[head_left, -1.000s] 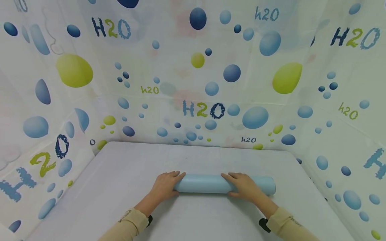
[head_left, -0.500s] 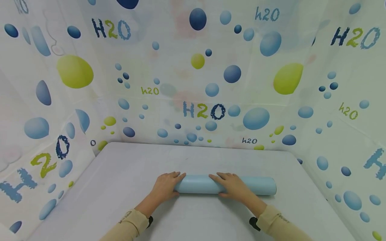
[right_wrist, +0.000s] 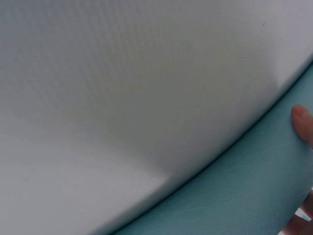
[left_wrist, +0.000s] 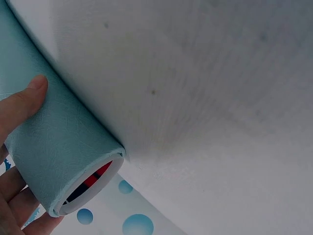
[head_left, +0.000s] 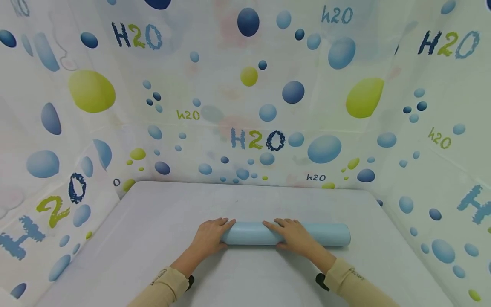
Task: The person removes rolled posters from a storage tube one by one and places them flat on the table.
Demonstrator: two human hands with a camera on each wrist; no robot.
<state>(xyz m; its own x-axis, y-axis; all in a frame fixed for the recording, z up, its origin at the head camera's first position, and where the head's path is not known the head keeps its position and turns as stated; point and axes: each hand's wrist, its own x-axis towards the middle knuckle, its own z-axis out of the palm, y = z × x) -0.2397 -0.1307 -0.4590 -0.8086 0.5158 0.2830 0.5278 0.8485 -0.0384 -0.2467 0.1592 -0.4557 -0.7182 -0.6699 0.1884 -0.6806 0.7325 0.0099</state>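
Note:
A light blue roll lies crosswise on the white table. My left hand grips its left end, with the fingers over the far side and the thumb on the near side. Around the roll's middle, my right hand holds it the same way. In the left wrist view the roll shows a hollow end with a white rim and something red and dark inside; the left thumb presses its surface. The right wrist view has the right thumb on the roll, with fingertips at its other side.
The white table extends beyond the roll and to both sides. Behind it and at the sides hangs a white curtain printed with blue and green drops and "H2O" lettering.
My right hand has slid left along the roll, closer to my left hand, uncovering more of the right end. The left hand and the roll have stayed in place.

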